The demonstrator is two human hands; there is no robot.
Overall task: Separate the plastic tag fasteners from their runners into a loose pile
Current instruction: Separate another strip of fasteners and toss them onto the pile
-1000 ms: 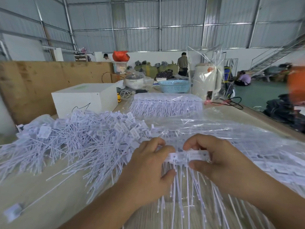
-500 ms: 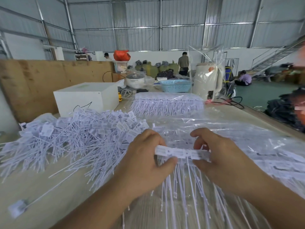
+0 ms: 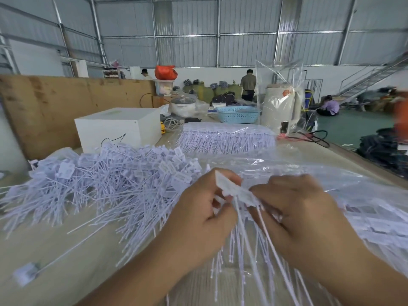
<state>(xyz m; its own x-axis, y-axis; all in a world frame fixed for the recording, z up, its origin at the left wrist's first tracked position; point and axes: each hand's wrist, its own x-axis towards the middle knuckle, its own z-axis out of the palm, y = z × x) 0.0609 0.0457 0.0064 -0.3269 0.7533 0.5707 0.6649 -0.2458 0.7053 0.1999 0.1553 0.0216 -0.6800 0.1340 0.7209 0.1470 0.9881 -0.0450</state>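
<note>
Left hand (image 3: 198, 217) and right hand (image 3: 295, 213) pinching blurred fastener strip (image 3: 237, 191), fingertips hidden, loose pile (image 3: 106, 184) beside

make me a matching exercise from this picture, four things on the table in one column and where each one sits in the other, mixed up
Things
1. loose pile of tag fasteners
2. strip of fasteners
3. white box
4. blue basket

Places
A. at the far end of the table, beside the bagged white kettle
B. held between the left hand and the right hand
C. spread over the table left of the hands
D. behind the pile, near the plywood board

Pairs: 1-C, 2-B, 3-D, 4-A
</note>
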